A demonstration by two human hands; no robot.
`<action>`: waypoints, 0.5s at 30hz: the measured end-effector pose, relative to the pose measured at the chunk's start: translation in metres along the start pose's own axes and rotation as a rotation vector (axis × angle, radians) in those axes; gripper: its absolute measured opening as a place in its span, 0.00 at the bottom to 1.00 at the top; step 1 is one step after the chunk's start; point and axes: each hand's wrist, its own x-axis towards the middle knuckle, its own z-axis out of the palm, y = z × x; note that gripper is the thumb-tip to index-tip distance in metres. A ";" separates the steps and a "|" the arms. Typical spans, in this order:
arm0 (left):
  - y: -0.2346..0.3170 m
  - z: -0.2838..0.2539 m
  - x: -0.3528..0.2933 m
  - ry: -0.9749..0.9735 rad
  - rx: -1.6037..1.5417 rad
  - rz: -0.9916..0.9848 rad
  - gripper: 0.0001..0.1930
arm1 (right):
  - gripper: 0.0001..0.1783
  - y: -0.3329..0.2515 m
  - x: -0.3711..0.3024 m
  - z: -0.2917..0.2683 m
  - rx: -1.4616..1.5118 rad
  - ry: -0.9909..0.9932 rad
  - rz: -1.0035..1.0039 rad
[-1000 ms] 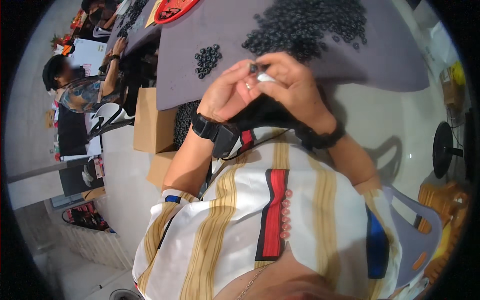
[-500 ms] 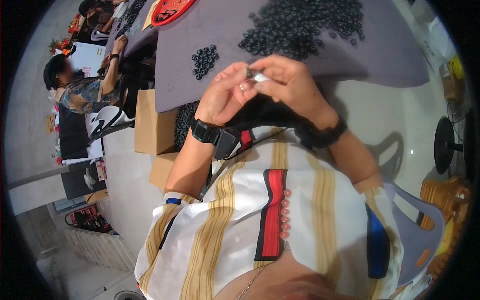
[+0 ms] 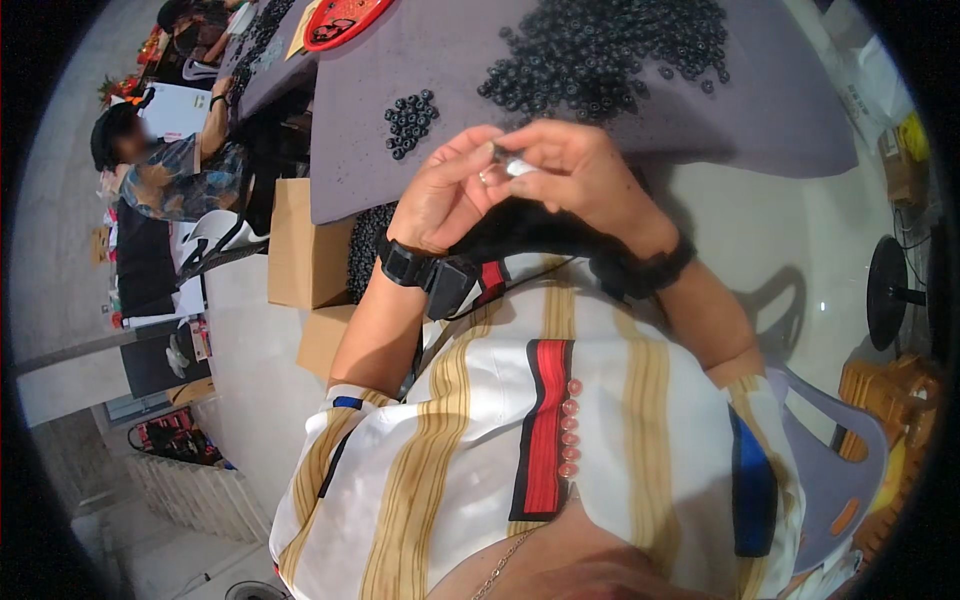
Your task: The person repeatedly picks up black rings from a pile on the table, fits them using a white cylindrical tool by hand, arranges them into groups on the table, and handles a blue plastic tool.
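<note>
Holding a dark piece (image 3: 499, 153) and white item (image 3: 519, 168) between both hands (image 3: 592, 178)

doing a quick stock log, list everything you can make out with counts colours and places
large pile of beads: uncounted, black, table's far side
small cluster of beads: roughly twenty, black, left of pile
table: one, grey-purple, upper centre
tray: one, red, top edge
cardboard boxes: two, tan, left of forearm
chair: one, grey-purple, lower right
round-based stand: one, black, far right
co-workers: two, dark headwear on nearer, upper left
bead-like piece: one, dark, left fingertips
small item: one, white, right fingertips
shirt: one, white-tan striped, lower centre
left hand: one, bare, upper centre
right hand: one, bare, beside it
</note>
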 end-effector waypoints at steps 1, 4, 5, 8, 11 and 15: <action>0.000 0.000 -0.001 -0.005 -0.002 -0.006 0.09 | 0.16 0.002 0.000 0.002 0.044 0.015 -0.008; 0.000 0.000 -0.002 0.044 -0.005 -0.015 0.10 | 0.14 0.007 0.001 0.003 0.101 0.029 -0.005; 0.000 -0.003 -0.001 0.042 -0.006 -0.013 0.10 | 0.13 0.008 0.002 0.003 0.113 0.028 0.005; -0.003 -0.012 -0.004 -0.016 0.007 -0.022 0.13 | 0.13 0.013 0.002 0.004 0.113 0.039 0.023; -0.004 -0.013 -0.006 0.005 0.036 -0.030 0.13 | 0.14 0.017 0.003 0.006 0.124 0.042 0.043; -0.002 -0.015 -0.006 0.005 0.001 -0.022 0.13 | 0.15 0.017 0.002 0.009 0.123 0.012 0.036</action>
